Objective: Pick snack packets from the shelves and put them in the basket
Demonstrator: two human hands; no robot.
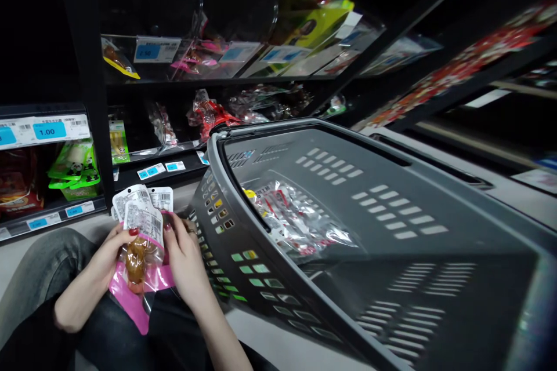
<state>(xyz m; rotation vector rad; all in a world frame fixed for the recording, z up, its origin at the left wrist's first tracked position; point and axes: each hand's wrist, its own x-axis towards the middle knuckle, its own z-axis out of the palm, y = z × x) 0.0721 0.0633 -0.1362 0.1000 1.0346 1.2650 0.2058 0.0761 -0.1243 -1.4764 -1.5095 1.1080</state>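
Note:
Several pink-edged snack packets (pixel 136 258) are fanned together above my lap, their white printed labels facing up. Through the clear front of the top one a brown piece of food shows. My left hand (pixel 114 252) pinches the packets at their left side, thumb on the front. On their right side my right hand (pixel 180 249) grips them too, fingers curled around the edge. Just right of that hand stands a grey shopping basket (pixel 270 295) with slotted walls. Inside it lie clear, red-marked packets (pixel 291 217).
Dark shelves rise in front, with price tags (pixel 156 49) along their edges. Green panda packets (pixel 76 165) sit on the lower left shelf. Red packets (pixel 211 113) lie behind the basket. Yellow-green packaging (pixel 313 20) stands higher up. My bent knee (pixel 56 255) is at the left.

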